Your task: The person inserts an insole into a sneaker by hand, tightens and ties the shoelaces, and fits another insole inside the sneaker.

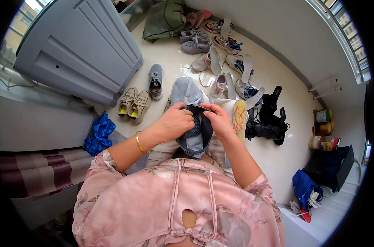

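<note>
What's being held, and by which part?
A grey shoe: left grip at its opening's left side, right grip at the opening's right edge.

From my remote feed I saw held shoe [193,131] in matt mesh cloth; floor [277,175] looked smooth, glossy. Panelled unit [82,49] seemed matt plastic; crinkled bag [99,133], shiny plastic. Bracelet [138,143] showed polished metal; blouse [133,197], smooth satiny cloth.

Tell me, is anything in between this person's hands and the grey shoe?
Nothing visible is. The left fingers and right fingers are directly on the grey shoe, around its opening. A yellow-patterned piece sits beside the right hand, out of the way.
</note>
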